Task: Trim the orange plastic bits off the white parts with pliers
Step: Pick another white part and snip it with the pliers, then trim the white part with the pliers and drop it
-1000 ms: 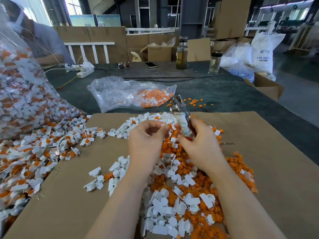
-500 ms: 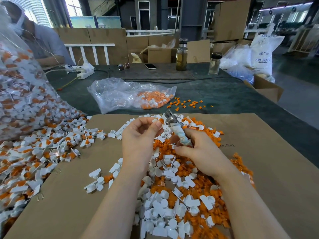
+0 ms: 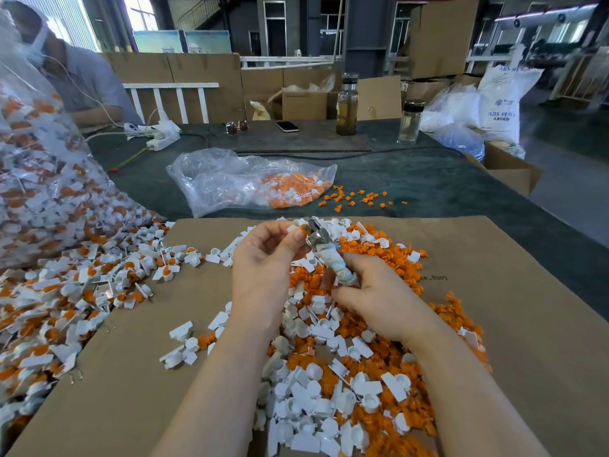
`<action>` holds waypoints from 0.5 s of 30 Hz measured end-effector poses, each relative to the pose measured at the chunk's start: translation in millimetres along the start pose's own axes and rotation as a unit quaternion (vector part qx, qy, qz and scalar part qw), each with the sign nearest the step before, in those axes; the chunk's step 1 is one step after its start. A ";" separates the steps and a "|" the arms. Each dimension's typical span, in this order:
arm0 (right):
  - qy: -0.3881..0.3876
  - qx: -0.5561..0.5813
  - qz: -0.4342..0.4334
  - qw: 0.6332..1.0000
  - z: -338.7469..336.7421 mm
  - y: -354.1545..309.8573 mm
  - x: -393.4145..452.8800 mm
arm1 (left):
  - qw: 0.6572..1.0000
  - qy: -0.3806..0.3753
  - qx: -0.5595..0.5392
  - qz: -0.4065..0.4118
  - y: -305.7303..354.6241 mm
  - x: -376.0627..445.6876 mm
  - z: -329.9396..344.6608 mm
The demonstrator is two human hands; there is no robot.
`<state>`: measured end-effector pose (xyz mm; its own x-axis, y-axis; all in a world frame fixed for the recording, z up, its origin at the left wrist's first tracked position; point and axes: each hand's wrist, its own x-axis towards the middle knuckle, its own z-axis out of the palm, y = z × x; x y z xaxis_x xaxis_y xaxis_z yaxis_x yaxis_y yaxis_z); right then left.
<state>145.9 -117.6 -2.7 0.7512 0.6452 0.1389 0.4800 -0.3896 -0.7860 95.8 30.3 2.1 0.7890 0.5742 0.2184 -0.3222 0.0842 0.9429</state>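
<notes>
My right hand (image 3: pixel 379 298) grips the cloth-wrapped handles of the pliers (image 3: pixel 324 247), whose metal jaws point up and left. My left hand (image 3: pixel 263 268) pinches a small white part with an orange bit (image 3: pixel 298 228) at the jaws. Below both hands lies a heap of trimmed white parts and orange bits (image 3: pixel 329 374) on brown cardboard (image 3: pixel 131 374). Untrimmed white-and-orange parts (image 3: pixel 66 291) spread over the left side.
A big clear bag of untrimmed parts (image 3: pixel 39 179) stands at the left. A smaller bag with orange bits (image 3: pixel 250 183) lies on the green table beyond the cardboard. Two bottles (image 3: pixel 346 105), a phone (image 3: pixel 287 126) and a power strip (image 3: pixel 161 136) sit further back. Another person sits at far left.
Both hands have dropped lower and nearer the pile. The pliers' jaws moved down and left and now meet the part in my left hand.
</notes>
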 end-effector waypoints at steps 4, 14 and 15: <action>0.009 -0.012 -0.008 1.000 3.8 0.4 2.3 | 1.000 0.006 -0.014 0.001 -0.2 0.0 0.3; 0.062 -0.096 -0.013 0.993 9.8 6.3 4.1 | 0.992 0.016 -0.085 -0.093 -0.4 6.2 -8.8; 0.071 -0.114 -0.012 0.991 10.1 7.3 4.1 | 0.983 0.043 -0.121 -0.133 0.9 8.6 -13.3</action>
<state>147.9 -111.1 -14.0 0.7871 0.5633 0.2514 0.5757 -0.5245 -0.6272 95.4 46.1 1.5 0.8187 0.5712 -0.0590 -0.2342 0.4258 0.8740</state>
